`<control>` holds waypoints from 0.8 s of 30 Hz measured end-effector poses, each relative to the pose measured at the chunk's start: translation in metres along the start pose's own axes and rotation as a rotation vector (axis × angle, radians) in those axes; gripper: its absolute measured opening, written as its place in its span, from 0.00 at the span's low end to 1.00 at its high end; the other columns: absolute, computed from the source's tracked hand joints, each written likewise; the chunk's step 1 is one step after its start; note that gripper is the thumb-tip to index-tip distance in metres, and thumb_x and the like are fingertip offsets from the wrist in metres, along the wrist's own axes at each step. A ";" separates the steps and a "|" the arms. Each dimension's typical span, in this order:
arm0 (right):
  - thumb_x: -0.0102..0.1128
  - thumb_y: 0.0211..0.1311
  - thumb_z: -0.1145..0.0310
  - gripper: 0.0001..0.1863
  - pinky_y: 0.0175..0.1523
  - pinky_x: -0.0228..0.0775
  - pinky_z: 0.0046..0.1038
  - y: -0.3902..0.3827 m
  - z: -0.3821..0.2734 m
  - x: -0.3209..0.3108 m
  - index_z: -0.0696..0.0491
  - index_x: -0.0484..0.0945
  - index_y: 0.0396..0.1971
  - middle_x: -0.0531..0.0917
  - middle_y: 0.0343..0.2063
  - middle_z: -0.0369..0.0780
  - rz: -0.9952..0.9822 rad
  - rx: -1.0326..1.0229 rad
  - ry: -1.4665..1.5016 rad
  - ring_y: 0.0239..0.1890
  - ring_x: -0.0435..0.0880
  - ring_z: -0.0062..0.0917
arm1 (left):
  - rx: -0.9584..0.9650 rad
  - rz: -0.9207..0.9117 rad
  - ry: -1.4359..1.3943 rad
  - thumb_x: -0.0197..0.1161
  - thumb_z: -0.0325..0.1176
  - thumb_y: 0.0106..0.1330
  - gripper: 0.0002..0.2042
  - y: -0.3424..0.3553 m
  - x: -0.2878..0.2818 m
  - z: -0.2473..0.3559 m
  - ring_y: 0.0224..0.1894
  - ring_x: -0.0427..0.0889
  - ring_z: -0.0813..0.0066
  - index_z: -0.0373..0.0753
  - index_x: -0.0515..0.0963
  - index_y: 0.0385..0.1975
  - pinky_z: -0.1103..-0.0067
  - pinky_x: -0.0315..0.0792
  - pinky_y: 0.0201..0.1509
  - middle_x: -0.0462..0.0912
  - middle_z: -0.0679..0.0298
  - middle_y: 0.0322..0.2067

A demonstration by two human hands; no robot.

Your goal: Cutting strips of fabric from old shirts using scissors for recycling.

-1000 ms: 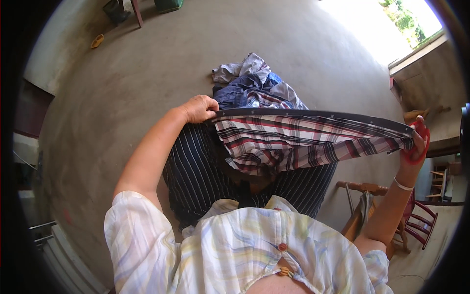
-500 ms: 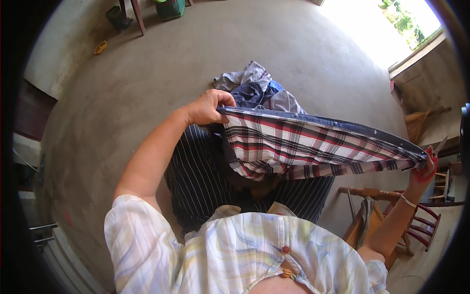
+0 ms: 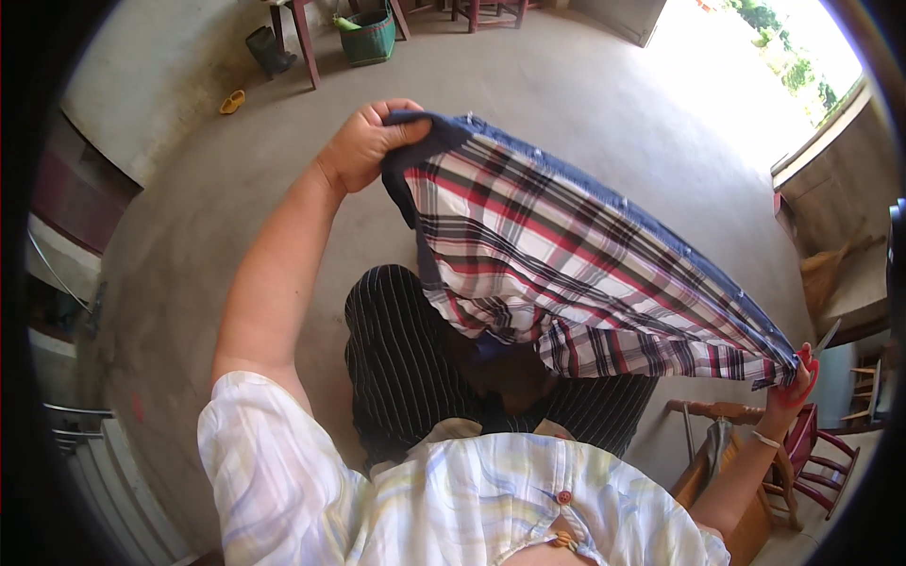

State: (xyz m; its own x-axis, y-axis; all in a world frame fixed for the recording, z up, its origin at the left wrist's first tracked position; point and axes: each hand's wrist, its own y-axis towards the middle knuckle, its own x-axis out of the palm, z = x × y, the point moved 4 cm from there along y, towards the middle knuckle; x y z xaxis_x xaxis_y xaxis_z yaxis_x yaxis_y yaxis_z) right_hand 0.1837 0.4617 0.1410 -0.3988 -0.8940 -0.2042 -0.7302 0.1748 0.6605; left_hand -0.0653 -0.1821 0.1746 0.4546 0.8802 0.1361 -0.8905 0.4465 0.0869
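A garment with a white, red and black plaid inner side and a dark blue edge stretches slantwise between my hands, over my lap. At its upper left corner, my left hand pinches the blue edge between thumb and fingers. Far to the right and lower, my right hand is closed on the other end of that edge. Red-handled scissors are in the right hand too, their blades pointing up and away from the cloth. The garment's lower part hangs in folds between my knees.
My striped dark trousers are below the cloth. To the right stand a wooden chair and a dark red chair. Across the concrete floor are a green basket, dark boots and a yellow shoe. A bright doorway opens at upper right.
My left hand has risen away from me, lifting its end of the garment and spreading the plaid side wider. The right hand sits slightly lower. Cloth previously seen beyond my knees is out of sight.
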 end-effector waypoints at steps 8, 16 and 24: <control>0.50 0.48 0.73 0.19 0.41 0.68 0.20 -0.020 -0.023 0.033 0.60 0.64 0.43 0.74 0.38 0.39 0.107 0.356 0.290 0.34 0.75 0.21 | 0.290 0.107 -0.030 0.55 0.25 0.54 0.09 0.025 0.028 0.069 0.36 0.75 0.79 0.37 0.72 0.36 0.84 0.69 0.42 0.76 0.66 0.34; 0.51 0.46 0.72 0.24 0.32 0.62 0.13 -0.040 -0.031 0.043 0.59 0.62 0.47 0.70 0.28 0.34 0.062 0.659 0.467 0.28 0.70 0.15 | 0.168 0.124 0.302 0.56 0.25 0.54 0.05 0.049 0.041 0.045 0.29 0.74 0.85 0.36 0.73 0.31 0.87 0.70 0.35 0.76 0.70 0.27; 0.57 0.33 0.75 0.31 0.33 0.62 0.13 -0.058 -0.069 0.054 0.59 0.62 0.45 0.68 0.30 0.35 0.034 0.520 0.256 0.29 0.68 0.15 | 0.455 0.606 0.677 0.55 0.34 0.56 0.14 0.069 0.008 0.100 0.36 0.72 0.79 0.37 0.71 0.41 0.82 0.66 0.42 0.76 0.64 0.35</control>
State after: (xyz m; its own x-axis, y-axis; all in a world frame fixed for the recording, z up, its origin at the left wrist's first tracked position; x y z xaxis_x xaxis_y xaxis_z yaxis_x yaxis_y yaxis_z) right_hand 0.2427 0.3754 0.1418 -0.3270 -0.9444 0.0352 -0.9217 0.3270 0.2086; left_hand -0.1210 -0.1602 0.2807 -0.3018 0.9071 -0.2934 -0.8132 -0.0843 0.5758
